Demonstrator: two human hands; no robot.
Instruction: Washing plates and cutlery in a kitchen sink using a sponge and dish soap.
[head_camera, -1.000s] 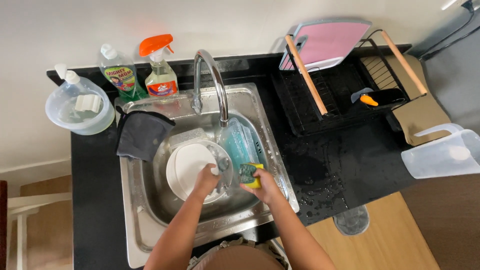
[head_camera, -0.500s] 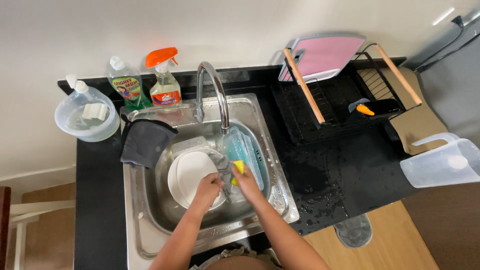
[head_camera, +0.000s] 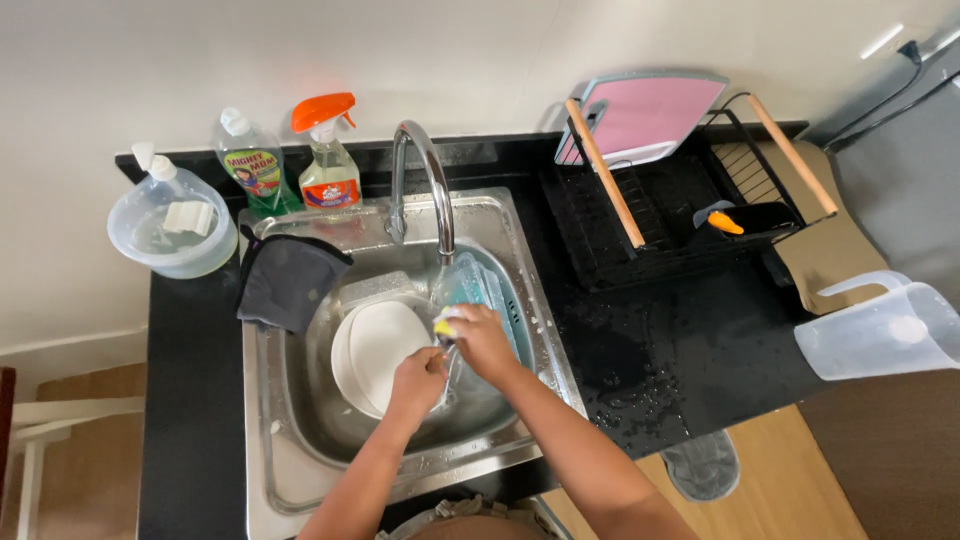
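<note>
Both my hands are down in the steel sink (head_camera: 270, 430), below the curved faucet (head_camera: 425, 170). My right hand (head_camera: 482, 340) is closed on a yellow sponge (head_camera: 443, 324) and presses it against a clear glassy item (head_camera: 450, 375). My left hand (head_camera: 418, 378) grips that item from the left; its exact shape is hard to make out. A stack of white plates (head_camera: 375, 350) lies just left of my hands. Behind my right hand, a teal see-through container (head_camera: 480, 288) leans in the sink.
A dark cloth (head_camera: 288, 280) hangs over the sink's left rim. Two detergent bottles (head_camera: 290, 165) and a clear bowl (head_camera: 170, 225) stand at the back left. To the right are a black dish rack (head_camera: 670, 230) holding a pink board (head_camera: 645, 115), a wet black counter (head_camera: 660, 360) and a clear jug (head_camera: 885, 325).
Both hands have shifted a little to the left and toward the faucet. The sponge went from beside the teal container onto the clear item held between the hands.
</note>
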